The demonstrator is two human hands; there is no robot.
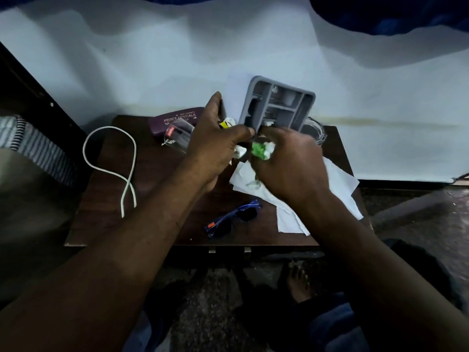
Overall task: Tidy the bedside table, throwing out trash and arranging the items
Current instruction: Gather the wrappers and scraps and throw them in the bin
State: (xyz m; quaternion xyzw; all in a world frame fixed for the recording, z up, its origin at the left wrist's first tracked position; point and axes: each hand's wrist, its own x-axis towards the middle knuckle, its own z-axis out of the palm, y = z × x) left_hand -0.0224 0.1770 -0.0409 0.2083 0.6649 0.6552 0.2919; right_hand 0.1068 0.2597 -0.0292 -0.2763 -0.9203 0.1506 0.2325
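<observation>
While both hands meet over the middle of the dark wooden surface (157,179), the right hand (291,163) is curled shut around a crumpled green and white wrapper (261,149), which shows between its thumb and fingers. The left hand (215,146) is partly closed, its thumb reaching toward the right hand and its index finger stretched up toward the wall; a small white scrap (240,151) sits under its thumb, though whether it is pinched or only touched cannot be told. A yellow and white bit (226,123) peeks out just behind the left hand's fingers.

Behind the hands, a grey divided tray (308,107) stands tilted up against the white wall, its compartments facing the camera. Small items seem to sit in its compartments, but they are too blurred to name. A bundle of thin wire (317,132) lies just beside the tray's right edge.

Below the right hand, white tissue paper (340,184) is spread flat over the right side of the surface, partly hidden by the wrist. Blue-framed sunglasses (233,219) lie near the front edge, between the two forearms. At the back left, a maroon spectacle case (177,118) printed with "PRINCE OPTICALS" rests against the wall, with a clear pen box (177,135) labelled "cello" touching its front. A white cable (111,161) loops across the left end of the surface, well apart from the hands.
</observation>
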